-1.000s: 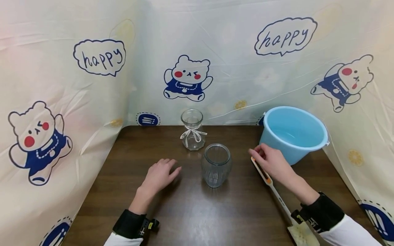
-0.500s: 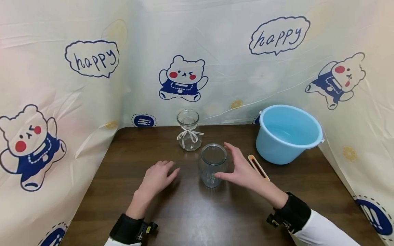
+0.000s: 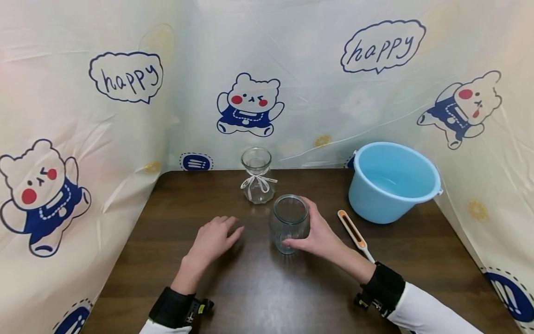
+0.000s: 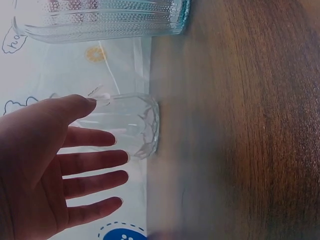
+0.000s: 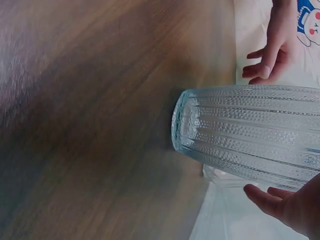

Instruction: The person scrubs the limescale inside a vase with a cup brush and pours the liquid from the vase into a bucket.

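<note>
A clear ribbed glass jar (image 3: 285,230) stands upright on the dark wooden table (image 3: 258,297). My right hand (image 3: 320,235) holds it from the right side, with the thumb across its front and the fingers behind. The dotted texture of the jar (image 5: 240,127) fills much of the right wrist view, and my fingertips show beside it. To the jar's left is my left hand (image 3: 214,239), empty, fingers spread and loosely extended. Behind the jar, a smaller glass vase (image 3: 258,192) wears a white ribbon bow at its neck.
A light blue bucket (image 3: 375,204) stands at the back right. Between it and my right forearm lies a white-handled brush (image 3: 352,230) with orange trim, its far end hidden by the arm. A printed cloth (image 3: 308,93) encloses the table's back and sides.
My right hand has moved left from above the brush handle to the jar and now holds it. The left hand stays put. The view has shifted slightly.
</note>
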Tool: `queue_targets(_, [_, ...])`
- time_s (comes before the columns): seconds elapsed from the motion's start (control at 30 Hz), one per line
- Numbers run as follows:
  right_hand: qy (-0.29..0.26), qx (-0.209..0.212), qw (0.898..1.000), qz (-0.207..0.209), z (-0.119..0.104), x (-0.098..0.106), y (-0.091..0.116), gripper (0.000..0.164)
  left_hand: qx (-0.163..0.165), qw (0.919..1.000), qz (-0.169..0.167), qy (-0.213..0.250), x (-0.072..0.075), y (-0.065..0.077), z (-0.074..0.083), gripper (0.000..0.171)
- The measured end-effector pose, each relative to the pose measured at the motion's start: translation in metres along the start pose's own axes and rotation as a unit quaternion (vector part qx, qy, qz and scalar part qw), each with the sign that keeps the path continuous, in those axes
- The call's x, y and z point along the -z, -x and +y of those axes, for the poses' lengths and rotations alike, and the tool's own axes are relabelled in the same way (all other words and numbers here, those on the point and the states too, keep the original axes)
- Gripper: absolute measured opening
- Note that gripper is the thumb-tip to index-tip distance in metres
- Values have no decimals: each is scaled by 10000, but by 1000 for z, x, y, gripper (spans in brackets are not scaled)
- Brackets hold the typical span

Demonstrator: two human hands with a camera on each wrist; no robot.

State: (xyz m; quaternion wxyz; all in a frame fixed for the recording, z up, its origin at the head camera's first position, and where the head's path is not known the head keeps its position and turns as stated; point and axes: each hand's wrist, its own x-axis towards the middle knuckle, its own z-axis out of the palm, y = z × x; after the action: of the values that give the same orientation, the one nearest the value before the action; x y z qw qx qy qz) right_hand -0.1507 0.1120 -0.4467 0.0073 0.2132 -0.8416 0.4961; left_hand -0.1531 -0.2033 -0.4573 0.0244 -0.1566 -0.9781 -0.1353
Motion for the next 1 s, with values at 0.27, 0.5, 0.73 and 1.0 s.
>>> queue_targets(0.27, [-154,110,9998,72,3,1,-3,107,-2,10000,14,32,4,-9,-5,42])
queue_targets(0.5, [-146,-3,9999,21,4,1,-3,106,144,9997,-197,81,3,-8,-7,45])
queue_targets(0.73, [-10,-63,9995,322,2,11,1,103,159,9996,-241,69,-2,-5,-8,44])
queue_targets(1.0, [244,361,9947,932,-14,64,-1,102,-153,9997,199,30,-3,-10,-8,39])
